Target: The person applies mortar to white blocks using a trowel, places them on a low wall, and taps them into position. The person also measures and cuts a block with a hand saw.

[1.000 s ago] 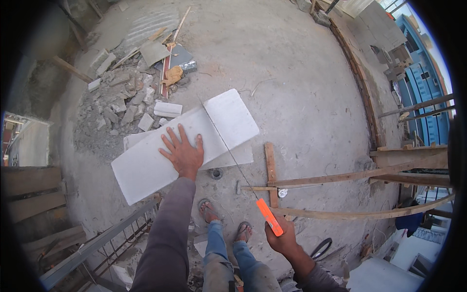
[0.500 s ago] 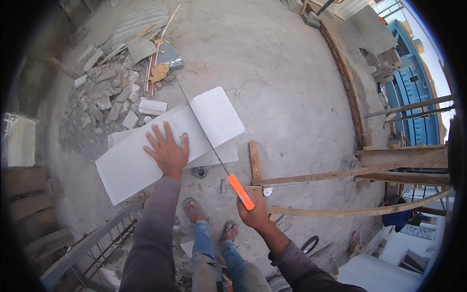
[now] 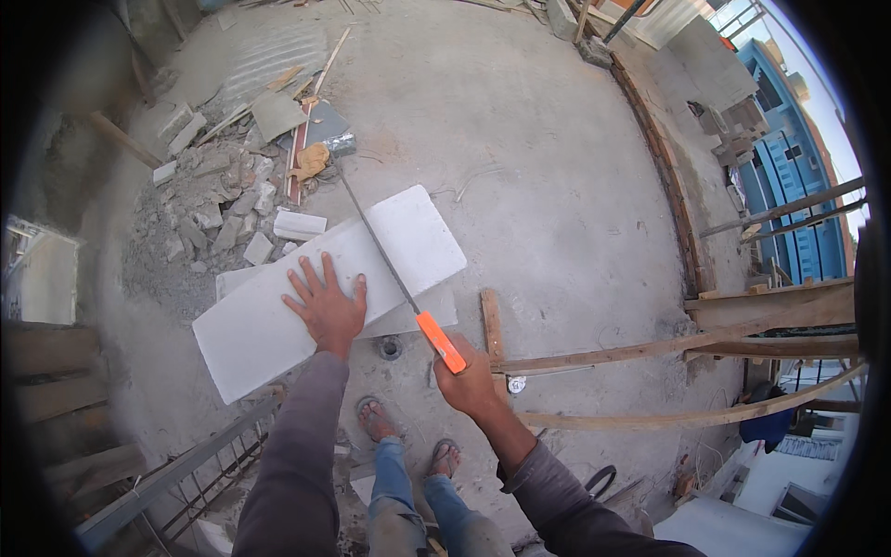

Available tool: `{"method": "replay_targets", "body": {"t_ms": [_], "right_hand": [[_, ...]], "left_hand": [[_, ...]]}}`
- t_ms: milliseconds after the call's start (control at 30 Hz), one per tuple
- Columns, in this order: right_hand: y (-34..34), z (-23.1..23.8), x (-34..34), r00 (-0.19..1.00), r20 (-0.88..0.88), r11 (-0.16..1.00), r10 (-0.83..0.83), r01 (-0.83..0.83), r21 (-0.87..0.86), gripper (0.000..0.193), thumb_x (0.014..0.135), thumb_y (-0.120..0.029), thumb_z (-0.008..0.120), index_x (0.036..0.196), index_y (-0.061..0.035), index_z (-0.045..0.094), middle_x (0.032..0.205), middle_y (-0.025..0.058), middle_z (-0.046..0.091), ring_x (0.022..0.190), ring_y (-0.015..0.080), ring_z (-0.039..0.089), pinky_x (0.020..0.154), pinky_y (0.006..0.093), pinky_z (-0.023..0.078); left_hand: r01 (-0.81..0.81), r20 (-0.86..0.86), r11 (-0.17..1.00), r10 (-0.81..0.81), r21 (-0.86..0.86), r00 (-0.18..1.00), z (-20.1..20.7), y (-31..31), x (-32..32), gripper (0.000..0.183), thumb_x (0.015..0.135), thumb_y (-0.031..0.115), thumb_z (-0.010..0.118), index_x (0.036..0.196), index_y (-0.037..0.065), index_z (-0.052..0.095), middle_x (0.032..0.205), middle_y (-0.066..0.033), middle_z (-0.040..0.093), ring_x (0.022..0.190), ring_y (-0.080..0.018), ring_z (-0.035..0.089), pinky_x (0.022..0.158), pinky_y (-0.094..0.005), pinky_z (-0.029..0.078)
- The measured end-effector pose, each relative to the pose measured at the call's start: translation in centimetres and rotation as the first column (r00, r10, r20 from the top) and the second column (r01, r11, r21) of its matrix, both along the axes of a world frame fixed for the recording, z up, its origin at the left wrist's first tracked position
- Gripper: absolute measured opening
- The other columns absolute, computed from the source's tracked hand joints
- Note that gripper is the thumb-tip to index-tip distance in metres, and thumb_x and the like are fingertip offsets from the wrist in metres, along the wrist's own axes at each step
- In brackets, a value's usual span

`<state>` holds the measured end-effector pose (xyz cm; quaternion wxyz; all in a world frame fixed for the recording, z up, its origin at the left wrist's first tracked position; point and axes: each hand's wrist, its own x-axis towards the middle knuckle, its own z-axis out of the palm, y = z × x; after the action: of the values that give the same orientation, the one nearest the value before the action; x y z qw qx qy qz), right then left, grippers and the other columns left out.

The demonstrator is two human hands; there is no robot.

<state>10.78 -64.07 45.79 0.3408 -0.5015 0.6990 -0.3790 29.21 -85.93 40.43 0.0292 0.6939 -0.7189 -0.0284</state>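
Note:
A long white lightweight concrete block (image 3: pixel 251 339) lies slantwise on top of another pale block (image 3: pixel 422 314) that peeks out beneath it. My left hand (image 3: pixel 329 304) presses flat on the upper block, fingers spread. In my right hand (image 3: pixel 467 379) is a handsaw (image 3: pixel 441 342) with an orange handle, gripped at the block's near side. Its thin blade, seen nearly edge-on, crosses the block toward the far side, right of my left hand. How deep the blade sits in the block I cannot tell.
Rubble (image 3: pixel 209 213), broken block pieces and scrap boards are heaped at the far left. Wooden planks (image 3: pixel 640 348) reach in from the right. A metal rail (image 3: pixel 176 483) stands at lower left. A small grey ring-shaped piece (image 3: pixel 390 348) lies near my sandalled feet.
My right hand has pushed the saw forward, away from me, so its handle is nearer the block. My left hand stays at the same place on the block. The view has shifted slightly.

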Motion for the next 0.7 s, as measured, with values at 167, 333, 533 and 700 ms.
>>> {"method": "replay_targets", "body": {"t_ms": [167, 333, 533, 700], "right_hand": [[11.4, 6.0, -0.6, 0.982, -0.181, 0.996, 0.052, -0.039, 0.077, 0.047, 0.087, -0.005, 0.066, 0.134, -0.0086, 0.061, 0.109, 0.0166, 0.072, 0.096, 0.0388, 0.072, 0.082, 0.0469, 0.058], [6.5, 3.2, 0.2, 0.993, -0.109, 0.994, 0.048, -0.037, 0.106, 0.041, 0.088, -0.004, 0.063, 0.129, -0.0067, 0.061, 0.111, 0.0188, 0.070, 0.094, 0.0408, 0.071, 0.077, 0.0484, 0.057], [5.5, -1.7, 0.0, 0.991, -0.129, 0.999, 0.029, -0.025, 0.039, 0.039, 0.089, -0.008, 0.063, 0.127, -0.0063, 0.058, 0.107, 0.0222, 0.069, 0.089, 0.0459, 0.068, 0.074, 0.0512, 0.055], [15.0, 4.3, -1.0, 0.980, -0.188, 0.996, 0.072, -0.063, 0.055, 0.047, 0.084, -0.002, 0.066, 0.130, -0.0063, 0.063, 0.110, 0.0164, 0.072, 0.097, 0.0370, 0.073, 0.080, 0.0460, 0.059]], "left_hand": [[-0.034, 0.043, 0.993, 0.029, 0.111, 0.999, 0.7, 1.2, 0.1, 0.083, 0.097, 0.064, 0.049, 0.163, 0.017, 0.032, 0.169, -0.0224, 0.019, 0.156, -0.0489, 0.010, 0.119, -0.0740, 0.007], [0.008, -0.024, 1.000, -0.007, 0.030, 1.000, 0.0, 1.9, 0.6, 0.084, 0.097, 0.065, 0.049, 0.163, 0.016, 0.032, 0.169, -0.0225, 0.018, 0.156, -0.0488, 0.008, 0.119, -0.0743, 0.006], [0.005, -0.035, 1.000, -0.004, 0.028, 0.999, 0.2, 2.2, 0.1, 0.085, 0.096, 0.066, 0.050, 0.162, 0.015, 0.034, 0.169, -0.0239, 0.017, 0.156, -0.0512, 0.008, 0.118, -0.0754, 0.006], [0.020, -0.015, 0.999, -0.019, 0.029, 1.000, -0.1, 3.8, 1.0, 0.084, 0.096, 0.065, 0.051, 0.162, 0.015, 0.035, 0.169, -0.0243, 0.017, 0.155, -0.0520, 0.008, 0.117, -0.0756, 0.007]]}}
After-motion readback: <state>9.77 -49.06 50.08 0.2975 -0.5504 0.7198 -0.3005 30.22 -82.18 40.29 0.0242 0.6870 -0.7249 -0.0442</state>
